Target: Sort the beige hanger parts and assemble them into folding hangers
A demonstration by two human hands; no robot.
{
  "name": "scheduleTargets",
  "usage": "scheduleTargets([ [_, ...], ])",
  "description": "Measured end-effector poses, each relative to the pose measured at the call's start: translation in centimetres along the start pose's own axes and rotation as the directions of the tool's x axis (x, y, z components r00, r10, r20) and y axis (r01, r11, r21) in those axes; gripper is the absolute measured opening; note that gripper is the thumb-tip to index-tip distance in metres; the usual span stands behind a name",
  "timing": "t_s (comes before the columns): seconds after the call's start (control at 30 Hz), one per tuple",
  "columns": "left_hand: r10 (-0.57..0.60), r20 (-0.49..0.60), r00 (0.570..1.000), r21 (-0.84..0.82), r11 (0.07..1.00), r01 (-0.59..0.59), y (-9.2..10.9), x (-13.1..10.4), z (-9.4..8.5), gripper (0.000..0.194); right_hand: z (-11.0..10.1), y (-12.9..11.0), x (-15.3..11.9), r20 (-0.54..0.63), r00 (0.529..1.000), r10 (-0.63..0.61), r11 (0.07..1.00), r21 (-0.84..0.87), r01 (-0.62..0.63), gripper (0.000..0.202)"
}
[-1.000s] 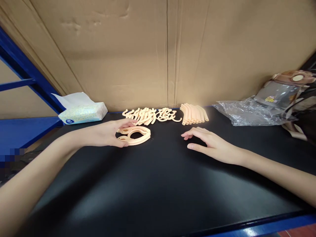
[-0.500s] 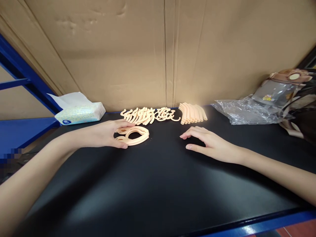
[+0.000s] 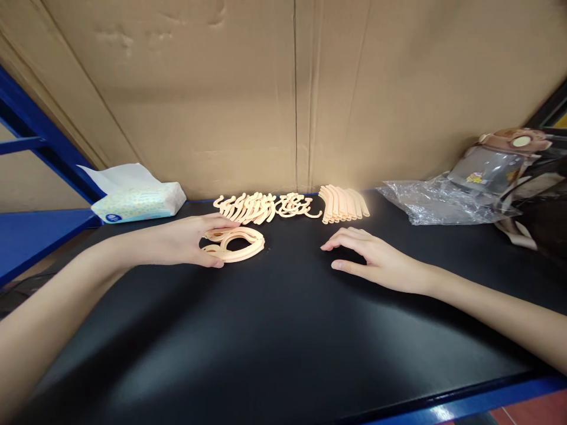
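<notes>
Near a tissue pack (image 3: 142, 202) with unreadable blue logo (image 3: 113, 219), the left hand (image 3: 188, 241) clasps peach frames (image 3: 245, 254), right hand (image 3: 386, 261) half-open and empty.

Along the back edge of the table (image 3: 283, 336), from left to right: tissue pack (image 3: 137, 203) near the back left corner, small pieces (image 3: 253, 208), hooks (image 3: 295, 205) just beside, tube stack (image 3: 342, 205), plastic bag (image 3: 438, 203), with bottle (image 3: 482, 165) behind, towards the back right corner. Before the small pieces, looped pieces (image 3: 244, 255) between thumb and fingers of the left hand (image 3: 181, 241). Before the tube stack, right hand (image 3: 374, 260). Behind all, cardboard (image 3: 199, 94).
</notes>
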State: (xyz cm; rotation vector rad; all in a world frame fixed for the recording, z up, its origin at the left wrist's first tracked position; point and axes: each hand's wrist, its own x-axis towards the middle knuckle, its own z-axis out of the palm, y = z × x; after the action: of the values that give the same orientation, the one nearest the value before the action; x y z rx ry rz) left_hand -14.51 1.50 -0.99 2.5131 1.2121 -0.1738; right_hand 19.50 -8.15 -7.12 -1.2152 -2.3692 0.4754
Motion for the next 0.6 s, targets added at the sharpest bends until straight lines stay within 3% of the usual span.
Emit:
scheduleTargets([
  [0.27,-0.011,-0.004,1.000,-0.028,1.000,0.011,-0.08,-0.23,0.02,0.076,-0.04,-0.14,-0.07,0.008,1.000,0.004,1.000,-0.008,-0.004,0.033],
  [0.6,-0.058,0.002,0.998,-0.008,0.998,0.058,-0.24,-0.23,0.10,0.068,-0.04,0.07,0.00,0.018,1.000,0.001,1.000,-0.009,-0.001,0.034],
])
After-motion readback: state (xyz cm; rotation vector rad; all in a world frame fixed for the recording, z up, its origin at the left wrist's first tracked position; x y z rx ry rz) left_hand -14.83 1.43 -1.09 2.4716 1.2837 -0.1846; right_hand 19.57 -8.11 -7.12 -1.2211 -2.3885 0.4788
